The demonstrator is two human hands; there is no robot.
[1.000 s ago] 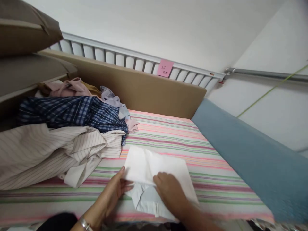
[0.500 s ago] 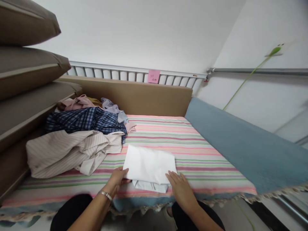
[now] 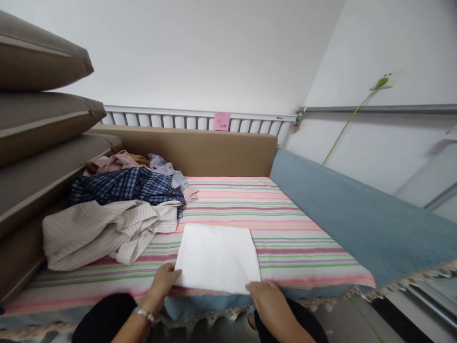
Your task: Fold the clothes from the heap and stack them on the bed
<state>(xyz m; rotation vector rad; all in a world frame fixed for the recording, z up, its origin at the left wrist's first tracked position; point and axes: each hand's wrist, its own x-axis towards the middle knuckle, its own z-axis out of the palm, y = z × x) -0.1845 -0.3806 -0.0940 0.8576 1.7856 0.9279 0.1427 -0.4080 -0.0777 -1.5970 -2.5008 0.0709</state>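
A white garment [image 3: 217,257], folded into a flat rectangle, lies on the striped bed cover [image 3: 285,238] near the front edge. My left hand [image 3: 163,281], with a bracelet on its wrist, touches the fold's near left corner. My right hand [image 3: 266,297] rests at the near right corner, fingers flat along the edge. Neither hand lifts the cloth.
A heap of unfolded clothes [image 3: 114,209] with a striped beige shirt and a blue plaid shirt fills the left of the bed. Brown cushions [image 3: 39,119] are stacked at far left. A blue blanket [image 3: 357,214] lies along the right, and a tan headboard [image 3: 200,150] stands behind.
The white garment's loose lower part has been tucked under, leaving a neat rectangle. Both hands have slid back to its near corners, and the view has pulled back.
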